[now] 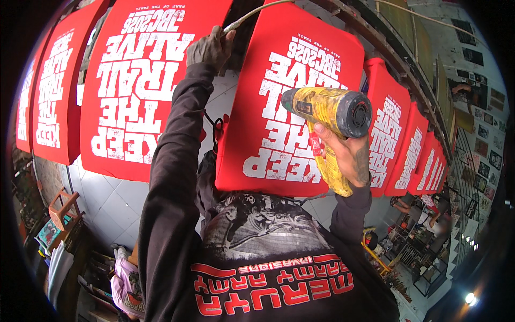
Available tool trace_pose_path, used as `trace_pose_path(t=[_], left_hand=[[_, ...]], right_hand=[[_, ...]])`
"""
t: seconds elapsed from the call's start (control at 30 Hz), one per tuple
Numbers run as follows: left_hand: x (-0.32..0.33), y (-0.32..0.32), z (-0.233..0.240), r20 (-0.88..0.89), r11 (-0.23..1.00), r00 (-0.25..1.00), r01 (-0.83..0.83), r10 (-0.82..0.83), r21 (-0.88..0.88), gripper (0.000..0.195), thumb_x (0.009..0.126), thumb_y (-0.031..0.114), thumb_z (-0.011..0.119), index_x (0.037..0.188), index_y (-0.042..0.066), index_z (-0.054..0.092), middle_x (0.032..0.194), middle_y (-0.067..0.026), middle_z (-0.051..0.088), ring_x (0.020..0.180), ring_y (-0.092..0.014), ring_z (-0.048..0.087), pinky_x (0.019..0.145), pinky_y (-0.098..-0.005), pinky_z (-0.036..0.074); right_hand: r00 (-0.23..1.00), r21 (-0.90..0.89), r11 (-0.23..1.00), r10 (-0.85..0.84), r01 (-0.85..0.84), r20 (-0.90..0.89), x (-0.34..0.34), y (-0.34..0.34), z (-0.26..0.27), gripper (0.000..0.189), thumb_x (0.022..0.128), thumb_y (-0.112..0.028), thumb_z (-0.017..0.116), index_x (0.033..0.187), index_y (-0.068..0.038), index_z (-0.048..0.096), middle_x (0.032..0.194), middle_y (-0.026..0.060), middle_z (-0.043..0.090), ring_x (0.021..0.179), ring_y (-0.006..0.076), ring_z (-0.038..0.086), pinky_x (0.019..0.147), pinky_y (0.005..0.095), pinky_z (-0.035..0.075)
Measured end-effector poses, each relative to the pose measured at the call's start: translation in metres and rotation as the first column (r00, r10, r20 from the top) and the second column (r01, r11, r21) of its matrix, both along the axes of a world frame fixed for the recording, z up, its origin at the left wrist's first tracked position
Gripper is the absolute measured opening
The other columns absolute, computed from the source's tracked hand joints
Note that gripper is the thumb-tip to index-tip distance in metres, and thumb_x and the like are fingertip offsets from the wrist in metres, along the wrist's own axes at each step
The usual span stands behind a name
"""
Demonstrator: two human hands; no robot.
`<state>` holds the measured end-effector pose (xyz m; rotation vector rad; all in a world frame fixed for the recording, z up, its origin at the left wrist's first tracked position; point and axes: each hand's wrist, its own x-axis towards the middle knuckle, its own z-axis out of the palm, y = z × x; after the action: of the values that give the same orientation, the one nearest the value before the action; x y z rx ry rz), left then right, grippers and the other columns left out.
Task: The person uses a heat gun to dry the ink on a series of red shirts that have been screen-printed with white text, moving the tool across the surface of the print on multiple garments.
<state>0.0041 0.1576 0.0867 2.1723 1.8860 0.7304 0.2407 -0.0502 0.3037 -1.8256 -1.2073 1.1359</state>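
My right hand [349, 151] is closed around the handle of a yellow heat gun [328, 110] with a dark nozzle and a black rear cap. The gun is over a red printed fabric panel [237, 161] with large white lettering, its nozzle towards the left. Up and to the left, my left hand [212, 48] grips the end of a pale cable [243, 18], between that panel and another red printed panel [90, 120]. The cable runs up out of view. A thin dark cord hangs beside my left sleeve.
More red printed panels [402, 153] stand in a row on both sides. A dark rail [402, 52] curves behind them. At the lower left are a brown stool [64, 209] and a person in a pink top [124, 281]. Other people are at the lower right, near a metal rack.
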Motion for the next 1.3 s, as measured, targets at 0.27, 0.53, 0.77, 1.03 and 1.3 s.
trace_pose_path(t=[0.27,0.53,0.77,1.03,1.3], left_hand=[[0.0,0.003,-0.007,0.018,1.0,1.0,-0.008,0.008,0.022,0.045,0.1,0.055,0.046,0.091,0.012,0.055,0.059,-0.0132,0.063,0.056,-0.036,0.066,0.05,-0.0494,0.05],[-0.001,0.002,-0.004,0.012,1.0,1.0,-0.002,0.002,-0.007,0.044,0.101,0.054,0.047,0.092,0.012,0.055,0.059,-0.0135,0.064,0.056,-0.036,0.066,0.05,-0.0498,0.05],[-0.001,0.001,0.002,0.026,0.998,1.0,-0.006,0.008,-0.068,0.044,0.101,0.054,0.047,0.096,0.012,0.055,0.063,-0.0144,0.066,0.061,-0.038,0.068,0.055,-0.0517,0.051],[0.0,0.001,0.007,0.022,0.995,1.0,-0.003,0.006,-0.105,0.045,0.101,0.056,0.046,0.095,0.012,0.055,0.066,-0.0155,0.067,0.063,-0.038,0.068,0.057,-0.0517,0.052],[-0.001,0.001,0.004,0.017,1.0,1.0,0.011,-0.01,-0.026,0.045,0.101,0.055,0.047,0.094,0.012,0.055,0.061,-0.0125,0.065,0.057,-0.036,0.067,0.052,-0.0501,0.05]], right_hand=[[0.997,0.018,0.999,0.042,-0.043,0.064,-0.001,-0.015,0.006,0.038,0.085,-0.007,0.079,0.118,0.003,0.064,0.111,0.0118,0.071,0.099,0.0171,0.067,0.087,0.0342,0.054],[0.995,0.047,0.997,0.065,-0.068,0.07,-0.006,-0.032,-0.003,0.035,0.086,-0.01,0.08,0.115,0.001,0.066,0.105,0.0099,0.073,0.093,0.0159,0.068,0.083,0.0335,0.055],[0.998,0.024,0.998,0.055,-0.055,-0.003,-0.006,-0.041,-0.003,0.033,0.085,-0.011,0.08,0.113,0.001,0.067,0.105,0.0096,0.073,0.094,0.0158,0.069,0.085,0.0338,0.055],[0.997,0.045,0.996,0.072,-0.072,0.015,-0.006,-0.044,-0.001,0.035,0.085,-0.009,0.08,0.116,0.001,0.067,0.107,0.0096,0.073,0.096,0.0152,0.069,0.086,0.0334,0.055],[0.998,0.07,0.997,0.046,-0.043,-0.041,-0.012,-0.042,-0.003,0.034,0.087,-0.009,0.078,0.117,0.001,0.066,0.108,0.0098,0.073,0.096,0.0155,0.069,0.084,0.0335,0.056]])
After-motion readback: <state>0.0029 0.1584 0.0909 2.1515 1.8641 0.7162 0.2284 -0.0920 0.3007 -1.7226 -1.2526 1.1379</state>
